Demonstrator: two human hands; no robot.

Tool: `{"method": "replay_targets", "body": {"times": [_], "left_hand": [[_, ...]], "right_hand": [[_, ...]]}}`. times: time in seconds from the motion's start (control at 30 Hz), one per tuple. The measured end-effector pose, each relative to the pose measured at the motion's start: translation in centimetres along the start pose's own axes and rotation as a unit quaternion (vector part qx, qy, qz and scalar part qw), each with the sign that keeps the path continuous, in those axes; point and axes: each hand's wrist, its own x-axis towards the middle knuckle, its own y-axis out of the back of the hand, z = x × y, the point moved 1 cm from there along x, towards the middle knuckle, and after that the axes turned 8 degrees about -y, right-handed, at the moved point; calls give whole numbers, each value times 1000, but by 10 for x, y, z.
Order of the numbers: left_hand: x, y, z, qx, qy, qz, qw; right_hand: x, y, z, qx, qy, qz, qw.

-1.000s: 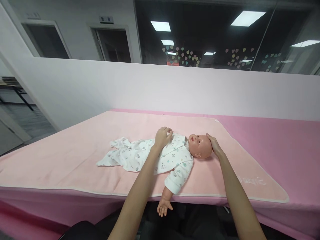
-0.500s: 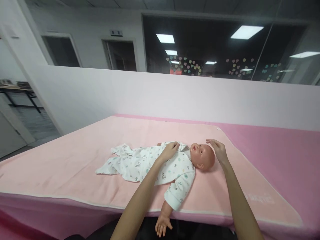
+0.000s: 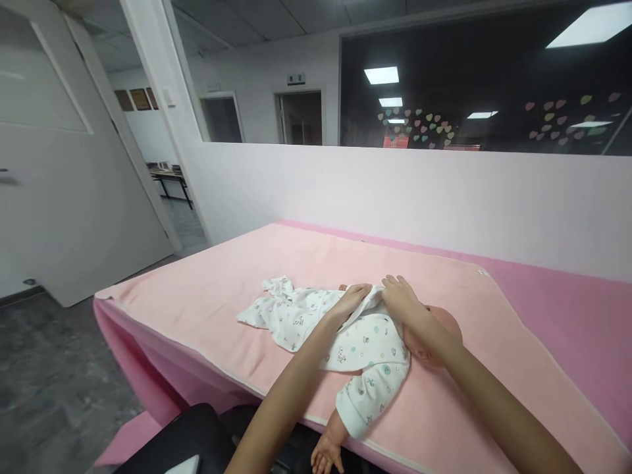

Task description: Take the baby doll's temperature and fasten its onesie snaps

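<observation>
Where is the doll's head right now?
In the head view, the doll's head lies right of centre on the peach blanket, partly hidden behind the person's right forearm.

Head view, from close by, looks forward and down across the pink blanket (image 3: 207,296)

A brown-pink baby doll with a bald, hard, glossy head (image 3: 369,347) lies on its back just below and right of the frame's centre, head right, legs left, face mostly hidden. Its white cloth baby suit (image 3: 358,355), printed with small grey and green figures, looks limp at the leg ends; the front edge is lifted at the chest. The near arm stretches down to the bottom edge, palm showing.
</observation>
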Motion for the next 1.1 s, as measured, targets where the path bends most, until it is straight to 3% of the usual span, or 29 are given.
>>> {"method": "replay_targets", "body": {"times": [0.13,0.23,0.3,0.37,0.47,0.63,0.93,1.1], "left_hand": [[-1,2,0,26,-11,9,1000],[1,1,-3,56,-33,15,998],[1,-2,-5,81,-58,-10,995],[-2,-7,-4,117,-90,-60,987],[-9,-12,1,190,-119,-123,967],[-16,-10,7,205,-120,-172,956],[-14,-6,6,176,-117,-168,963],[-14,-7,7,175,-124,-164,963]], "right_hand": [[-15,18,11,8,-5,28,1000],[-34,40,26,58,-85,53,993],[-50,55,36,109,-151,102,977],[-67,67,42,181,-213,181,943],[-90,79,44,302,-282,280,866],[-108,89,36,456,-323,321,764],[-109,103,26,597,-298,336,665],[-118,102,16,623,-289,344,640]]}}
